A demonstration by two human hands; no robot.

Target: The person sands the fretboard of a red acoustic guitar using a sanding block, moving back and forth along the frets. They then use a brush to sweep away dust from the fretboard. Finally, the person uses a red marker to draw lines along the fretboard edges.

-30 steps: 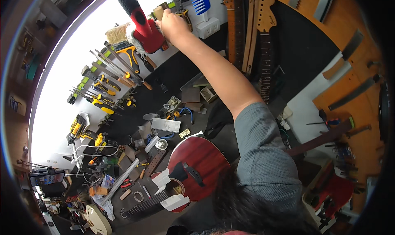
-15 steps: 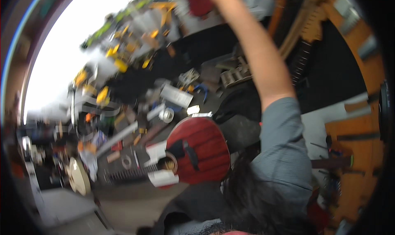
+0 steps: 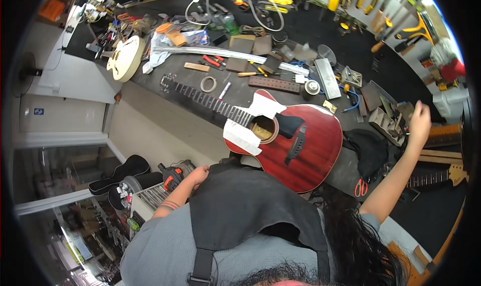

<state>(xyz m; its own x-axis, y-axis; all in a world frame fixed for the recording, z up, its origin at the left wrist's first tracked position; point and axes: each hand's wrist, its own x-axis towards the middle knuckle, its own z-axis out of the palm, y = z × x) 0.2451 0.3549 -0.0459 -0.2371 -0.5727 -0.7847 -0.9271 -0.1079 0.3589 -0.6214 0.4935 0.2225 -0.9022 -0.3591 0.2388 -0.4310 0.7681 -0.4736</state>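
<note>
Fingers (image 3: 420, 108) of the right hand (image 3: 421, 124), loosely curled, any hold unclear, have dropped from the red wall tool (image 3: 453, 70) to near the wooden tray (image 3: 377, 129), so the guitar (image 3: 320, 148) on the bench (image 3: 176, 66) seemingly waits, left hand (image 3: 200, 174) grip unclear too

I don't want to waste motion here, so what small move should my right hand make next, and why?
Probably ease your right hand toward the wooden compartment box: it appears right beside that box, much nearer than to the red guitar. Your left hand is farther off, beside the black apron.
</note>
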